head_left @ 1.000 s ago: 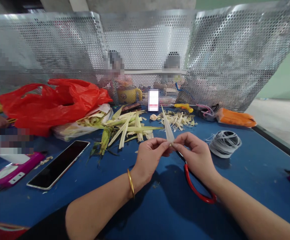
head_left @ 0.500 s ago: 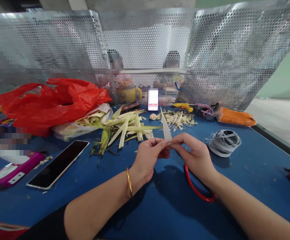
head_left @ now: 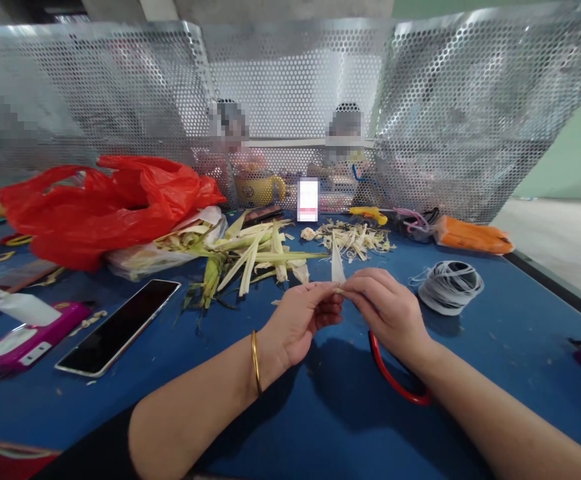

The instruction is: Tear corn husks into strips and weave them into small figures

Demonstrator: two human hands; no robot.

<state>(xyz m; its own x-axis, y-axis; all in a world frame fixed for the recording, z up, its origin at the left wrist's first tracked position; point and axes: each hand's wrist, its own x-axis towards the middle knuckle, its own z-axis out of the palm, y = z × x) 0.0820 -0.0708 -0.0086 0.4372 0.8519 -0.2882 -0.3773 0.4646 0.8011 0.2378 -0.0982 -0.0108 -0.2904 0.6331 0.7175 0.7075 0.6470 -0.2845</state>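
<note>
My left hand [head_left: 306, 320] and my right hand [head_left: 387, 310] meet over the blue table [head_left: 350, 427], both pinching the lower end of a pale pointed husk piece [head_left: 337, 261]. Its tip points up and away from me. Beneath my right hand lies a red loop handle [head_left: 393, 380], partly hidden by the hand and wrist. Beyond my left hand is a pile of pale and green corn husk strips [head_left: 250, 257]. Behind the pinched piece lie smaller shredded bits [head_left: 357, 239]. A roll of grey-white string [head_left: 450, 287] sits right of my right hand.
A dark phone [head_left: 120, 328] and a magenta device [head_left: 30, 340] lie left; a red plastic bag [head_left: 120, 213] is behind them. An orange packet [head_left: 473, 235] and a yellow tool [head_left: 369, 214] lie at the back right. Across the far edge stands a perforated metal screen [head_left: 290, 80], with people behind it.
The pale piece has turned more upright and sits slightly further right. My left hand's fingers have shifted right. A blurred hand at the far left has gone out of view.
</note>
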